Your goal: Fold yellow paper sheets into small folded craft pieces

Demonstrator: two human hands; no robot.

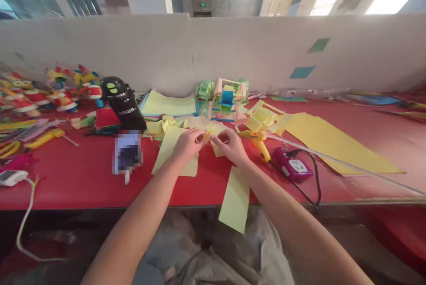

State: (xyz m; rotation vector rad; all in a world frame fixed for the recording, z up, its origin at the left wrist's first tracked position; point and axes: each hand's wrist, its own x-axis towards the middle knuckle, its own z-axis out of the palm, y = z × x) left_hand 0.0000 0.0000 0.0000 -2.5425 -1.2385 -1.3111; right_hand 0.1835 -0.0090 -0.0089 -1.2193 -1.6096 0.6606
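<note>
Both hands meet over the middle of the red table (209, 187). My left hand (190, 144) pinches a small piece of yellow paper (209, 134), whose folds are too blurred to make out. My right hand (231, 145) is closed at the paper's right side; a pale yellow piece shows at its fingertips. Beneath my left hand lies a pale yellow sheet (166, 154). Another pale strip (235, 196) sticks out over the table's front edge under my right forearm. Just right of my right hand rests a yellow glue gun (258, 140).
Behind the hands stands a small craft-stick and paper model (226, 97). A black bottle (123, 104), a paper stack (169, 104) and a blurred-out phone (127, 154) are to the left. At right are a purple power socket (293, 164) with its cord and large yellow sheets (336, 145).
</note>
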